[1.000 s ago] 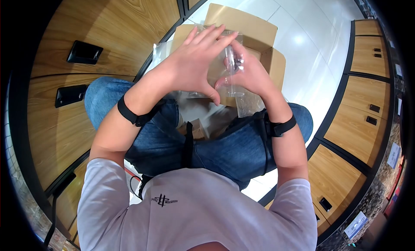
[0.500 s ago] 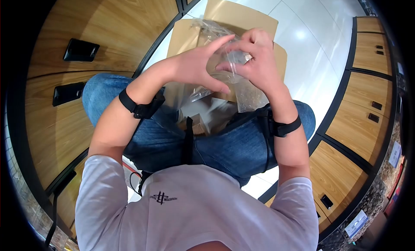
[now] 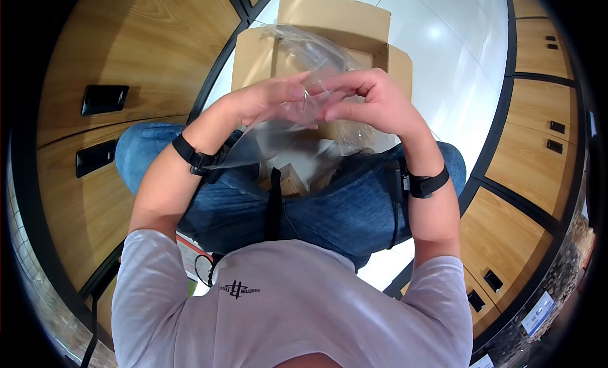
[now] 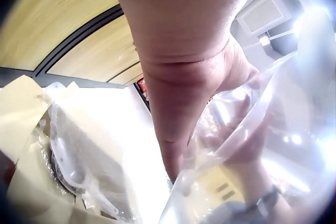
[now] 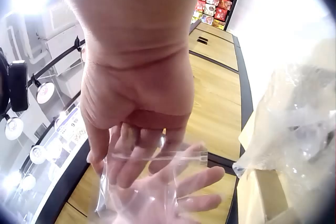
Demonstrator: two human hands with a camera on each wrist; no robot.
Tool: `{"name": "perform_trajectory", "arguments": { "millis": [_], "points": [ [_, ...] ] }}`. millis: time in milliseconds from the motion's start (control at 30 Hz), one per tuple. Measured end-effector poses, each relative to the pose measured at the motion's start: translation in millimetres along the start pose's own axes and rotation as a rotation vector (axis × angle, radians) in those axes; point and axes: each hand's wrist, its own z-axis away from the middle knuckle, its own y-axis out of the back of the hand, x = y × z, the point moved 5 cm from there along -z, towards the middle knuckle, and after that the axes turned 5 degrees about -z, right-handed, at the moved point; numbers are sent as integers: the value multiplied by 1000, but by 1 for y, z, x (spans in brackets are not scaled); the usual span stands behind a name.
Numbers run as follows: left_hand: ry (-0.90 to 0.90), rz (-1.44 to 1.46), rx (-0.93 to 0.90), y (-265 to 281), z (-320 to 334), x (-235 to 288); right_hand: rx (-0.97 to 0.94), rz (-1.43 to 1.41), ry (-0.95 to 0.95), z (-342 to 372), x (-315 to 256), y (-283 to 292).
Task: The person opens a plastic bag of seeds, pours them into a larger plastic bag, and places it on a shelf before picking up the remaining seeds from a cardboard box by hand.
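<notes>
Pale tiled floor (image 3: pixel 443 64) is gleaming at the frame's upper right, beside wood-fronted cabinets (image 3: pixel 532 137). Mid-frame, by an open cardboard box (image 3: pixel 332 16), a clear plastic bag (image 4: pixel 273 124) is hanging between the person's hands: the right grip (image 3: pixel 380 105) is pinching its film, the left grip (image 3: pixel 266 99) is touching it, fingers standing apart. They seem to be opening the bag; the next move is probably calling for parting its layers. "HOUSTON" is showing on the shirt (image 3: pixel 297 317); shelf labels (image 3: pixel 538 314), lower right, are proving unreadable.

Bright ceiling lamps (image 5: pixel 45 92), glare on floor (image 3: pixel 434 57), dark fisheye edges
</notes>
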Motion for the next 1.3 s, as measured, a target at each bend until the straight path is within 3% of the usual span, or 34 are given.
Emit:
{"name": "perform_trajectory", "arguments": {
  "millis": [100,333,400,533,733,800,933,1000,1033,1100,1233,1300],
  "points": [
    [48,139,-136,-13,-5,-8,23,-174,-118,5,5,-3],
    [110,222,-207,-27,-8,-13,27,-183,-132,14,5,-3],
    [145,136,-186,-30,-6,-14,26,-61,-108,15,7,-3],
    [148,84,-248,-37,0,-23,-49,-95,-65,19,3,-6],
    [196,-23,-169,-43,4,-11,-38,29,38,27,3,-17],
    [205,-246,-168,-43,2,-5,-15,-95,12,32,7,-22],
    [129,-159,-150,-51,-4,1,160,65,149,43,-6,-20],
    [177,-104,-85,-38,-9,-9,564,12,-26,60,1,8],
    [182,-103,-98,-35,-10,-11,795,-55,10,73,13,25],
    [118,-36,-1,-28,-16,-9,902,-24,-93,103,20,52],
    [30,-50,34,-14,-15,14,871,36,-579,143,53,43],
    [36,170,145,0,-17,18,659,73,-799,148,74,30]
  ]
}}
